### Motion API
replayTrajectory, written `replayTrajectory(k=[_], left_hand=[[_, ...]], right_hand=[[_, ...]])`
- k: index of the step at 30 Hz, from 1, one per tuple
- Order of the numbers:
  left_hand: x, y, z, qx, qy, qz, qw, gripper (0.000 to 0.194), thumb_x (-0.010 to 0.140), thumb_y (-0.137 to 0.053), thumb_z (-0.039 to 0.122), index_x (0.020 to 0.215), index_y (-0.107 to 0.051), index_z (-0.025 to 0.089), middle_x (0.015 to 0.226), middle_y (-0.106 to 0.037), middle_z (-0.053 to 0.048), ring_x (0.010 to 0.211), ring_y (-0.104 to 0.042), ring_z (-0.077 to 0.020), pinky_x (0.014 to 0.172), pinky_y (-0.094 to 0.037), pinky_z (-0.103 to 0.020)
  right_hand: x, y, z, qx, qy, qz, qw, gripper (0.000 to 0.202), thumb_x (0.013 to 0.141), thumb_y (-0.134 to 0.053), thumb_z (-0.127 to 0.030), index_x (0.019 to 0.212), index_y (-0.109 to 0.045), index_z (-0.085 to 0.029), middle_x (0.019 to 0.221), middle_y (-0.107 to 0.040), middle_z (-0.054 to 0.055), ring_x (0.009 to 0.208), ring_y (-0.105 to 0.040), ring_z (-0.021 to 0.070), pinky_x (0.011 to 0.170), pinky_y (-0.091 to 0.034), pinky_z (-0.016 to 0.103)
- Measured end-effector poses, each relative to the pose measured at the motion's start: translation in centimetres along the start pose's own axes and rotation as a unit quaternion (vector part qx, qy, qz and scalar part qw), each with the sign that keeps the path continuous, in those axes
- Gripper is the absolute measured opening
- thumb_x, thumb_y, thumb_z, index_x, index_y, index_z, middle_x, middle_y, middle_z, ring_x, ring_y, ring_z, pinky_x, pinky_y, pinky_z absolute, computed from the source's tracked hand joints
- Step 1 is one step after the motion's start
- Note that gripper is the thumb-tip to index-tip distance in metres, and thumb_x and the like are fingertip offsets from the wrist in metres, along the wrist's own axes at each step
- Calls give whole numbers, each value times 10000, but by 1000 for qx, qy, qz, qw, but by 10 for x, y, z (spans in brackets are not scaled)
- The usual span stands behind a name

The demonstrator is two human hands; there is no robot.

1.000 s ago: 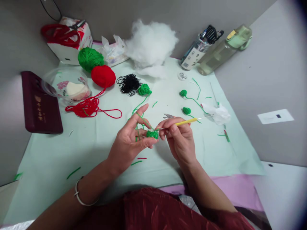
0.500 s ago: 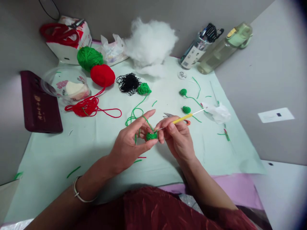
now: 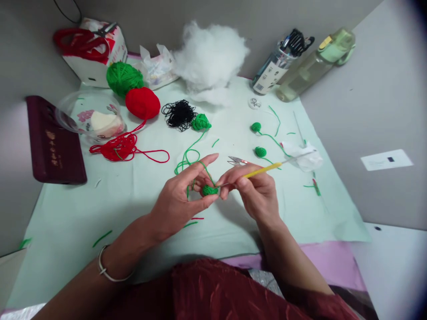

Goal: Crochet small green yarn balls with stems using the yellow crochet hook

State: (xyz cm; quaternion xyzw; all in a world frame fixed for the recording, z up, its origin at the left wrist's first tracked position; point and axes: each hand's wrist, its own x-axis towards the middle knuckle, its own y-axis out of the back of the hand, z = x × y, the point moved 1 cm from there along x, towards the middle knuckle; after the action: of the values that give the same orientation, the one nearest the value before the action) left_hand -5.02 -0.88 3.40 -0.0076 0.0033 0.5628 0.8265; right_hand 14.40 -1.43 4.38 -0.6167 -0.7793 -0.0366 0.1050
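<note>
Between the thumb and fingers of my left hand [image 3: 180,193] sits a small green crocheted piece [image 3: 210,190]. Green yarn [image 3: 207,171] runs over that hand's raised index finger down to the piece. My right hand [image 3: 256,189] is closed around a crochet hook [image 3: 263,170] with a yellow handle, its metal tip at the piece's upper right edge. Past the right hand, partly hidden by it, lie small scissors [image 3: 237,161]. The yarn trails in loose loops to a small green ball [image 3: 201,122]. Two green crocheted balls [image 3: 255,127] [image 3: 260,152] rest farther right.
Red yarn [image 3: 143,103], a larger green ball [image 3: 124,79], black yarn [image 3: 179,114] and white stuffing [image 3: 211,58] lie at the back. On the left are a clear bowl [image 3: 90,116] and a maroon case [image 3: 55,142]; a pen cup [image 3: 271,73] and bottle [image 3: 315,66] stand back right.
My right hand has moved slightly right and down, drawing the hook's tip away from the piece's middle to its edge. The hook lies at a shallower angle. My left hand stays nearly still.
</note>
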Motion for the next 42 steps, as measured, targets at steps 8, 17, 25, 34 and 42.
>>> replayTrajectory(k=[8,17,25,34,42], left_hand=[[-1,-2,2,-18,11,54,998,511,843,-829,228,1341,-719,258,936,-668,-3,796,-611,-146,764,-537,-278],[-7,-15,1,-288,132,53,947,619,835,-881,318,1411,-665,258,1035,-631,4,893,-625,-122,840,-524,-227],[1,-9,1,-428,218,-20,877,721,736,-940,238,1399,-661,185,982,-638,-6,896,-607,-130,853,-484,-251],[2,6,6,-313,181,-30,932,730,708,-925,188,1398,-692,228,912,-589,19,802,-551,-123,762,-455,-280],[0,-2,1,-295,170,-33,940,772,794,-901,257,1502,-593,239,1095,-700,-39,1027,-676,-193,958,-526,-342]], right_hand=[[-15,-3,-10,-370,211,-58,903,287,1039,-593,-136,1239,-735,-284,1119,-820,80,961,-785,203,743,-643,332],[-28,-18,-13,-577,317,21,753,354,936,-721,-53,1184,-793,-296,1010,-819,56,918,-759,211,797,-670,326],[-17,-14,-4,-286,239,74,925,344,1027,-636,-178,1282,-775,-362,1024,-839,43,887,-792,226,730,-674,390],[-6,-3,-14,-57,31,117,991,114,971,-749,-323,924,-837,-268,832,-804,40,654,-722,188,620,-616,351],[-4,-7,0,46,-30,77,996,117,946,-779,-355,946,-843,-258,847,-748,30,660,-652,138,602,-555,293]])
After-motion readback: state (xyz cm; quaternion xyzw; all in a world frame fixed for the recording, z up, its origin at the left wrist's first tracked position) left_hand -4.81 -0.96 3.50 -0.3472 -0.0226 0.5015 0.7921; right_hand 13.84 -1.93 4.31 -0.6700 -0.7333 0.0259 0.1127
